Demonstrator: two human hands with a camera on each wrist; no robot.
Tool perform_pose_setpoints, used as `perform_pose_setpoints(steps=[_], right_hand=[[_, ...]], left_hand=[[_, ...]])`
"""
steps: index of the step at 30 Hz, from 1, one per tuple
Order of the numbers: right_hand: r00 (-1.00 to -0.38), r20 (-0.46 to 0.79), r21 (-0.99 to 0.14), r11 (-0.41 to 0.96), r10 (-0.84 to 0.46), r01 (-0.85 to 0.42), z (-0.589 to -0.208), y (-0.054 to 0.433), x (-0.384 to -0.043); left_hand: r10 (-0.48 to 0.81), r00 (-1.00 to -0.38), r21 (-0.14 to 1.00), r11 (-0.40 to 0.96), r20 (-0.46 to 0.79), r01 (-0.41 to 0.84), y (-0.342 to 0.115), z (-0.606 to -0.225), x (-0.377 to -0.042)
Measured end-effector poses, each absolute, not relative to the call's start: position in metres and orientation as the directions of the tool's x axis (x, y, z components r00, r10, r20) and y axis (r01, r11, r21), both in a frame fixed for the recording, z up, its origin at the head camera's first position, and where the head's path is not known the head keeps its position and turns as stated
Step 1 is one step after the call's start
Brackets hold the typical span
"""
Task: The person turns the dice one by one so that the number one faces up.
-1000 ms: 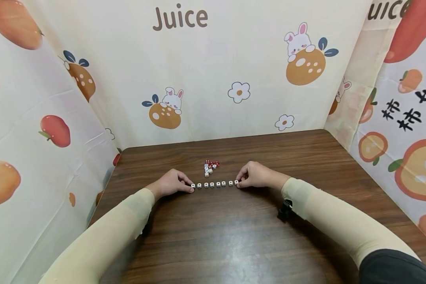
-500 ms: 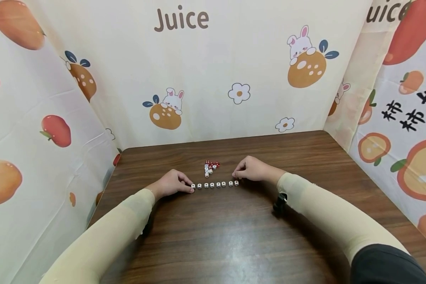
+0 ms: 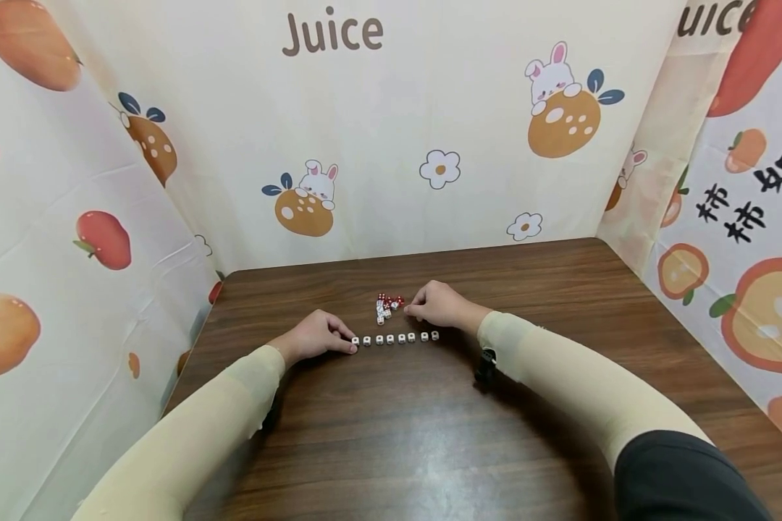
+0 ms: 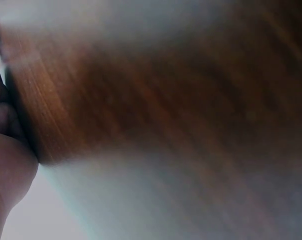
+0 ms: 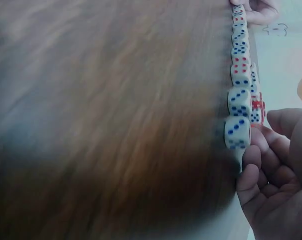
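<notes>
Several white dice [image 3: 390, 339] form a spaced line across the wooden table. At its left end, my left hand [image 3: 316, 334] pinches the end die [image 3: 355, 340] between thumb and fingers. Behind the line lies a small cluster of white dice [image 3: 380, 311] and red dice [image 3: 400, 300]. My right hand [image 3: 443, 304] hovers just right of that cluster, fingers loosely bent and holding nothing. The right wrist view has the line running away from a near die [image 5: 237, 131] with blue pips. Only part of my left hand [image 4: 8, 170] shows in its wrist view.
The brown wooden table [image 3: 404, 434] ends at a printed curtain [image 3: 378, 116] behind, with more printed cloth at both sides. A dark device [image 3: 486, 369] hangs under my right wrist.
My right hand has left the die at the line's right end and moved back and leftward to the cluster. That die stays in the line. My left hand stays put.
</notes>
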State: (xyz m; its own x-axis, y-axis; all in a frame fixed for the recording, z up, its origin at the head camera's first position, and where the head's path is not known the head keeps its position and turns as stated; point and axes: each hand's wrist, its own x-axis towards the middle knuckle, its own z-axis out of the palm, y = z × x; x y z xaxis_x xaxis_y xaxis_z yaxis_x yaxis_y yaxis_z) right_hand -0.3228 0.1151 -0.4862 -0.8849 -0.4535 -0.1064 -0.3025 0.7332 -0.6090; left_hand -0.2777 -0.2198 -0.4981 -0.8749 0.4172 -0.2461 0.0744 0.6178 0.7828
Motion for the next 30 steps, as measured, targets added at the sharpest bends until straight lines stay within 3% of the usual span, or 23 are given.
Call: perform_pose_setpoints(steps=[10, 17, 30], right_hand=[[-0.908, -0.077, -0.587, 0.754, -0.412, -0.293, -0.491, 0.092, -0.334], [-0.929, -0.1, -0.623, 0.751, -0.355, -0.219, -0.492, 0.086, -0.334], [-0.92, -0.089, -0.633, 0.735, -0.382, -0.244, -0.496, 0.089, -0.337]], left_hand=[[0.404, -0.88, 0.778, 0.625, -0.249, 0.066, -0.218, -0.497, -0.278], [0.404, -0.879, 0.774, 0.63, -0.252, 0.067, -0.219, -0.497, -0.278], [0.4, -0.879, 0.775, 0.629, -0.258, 0.059, -0.219, -0.495, -0.278]])
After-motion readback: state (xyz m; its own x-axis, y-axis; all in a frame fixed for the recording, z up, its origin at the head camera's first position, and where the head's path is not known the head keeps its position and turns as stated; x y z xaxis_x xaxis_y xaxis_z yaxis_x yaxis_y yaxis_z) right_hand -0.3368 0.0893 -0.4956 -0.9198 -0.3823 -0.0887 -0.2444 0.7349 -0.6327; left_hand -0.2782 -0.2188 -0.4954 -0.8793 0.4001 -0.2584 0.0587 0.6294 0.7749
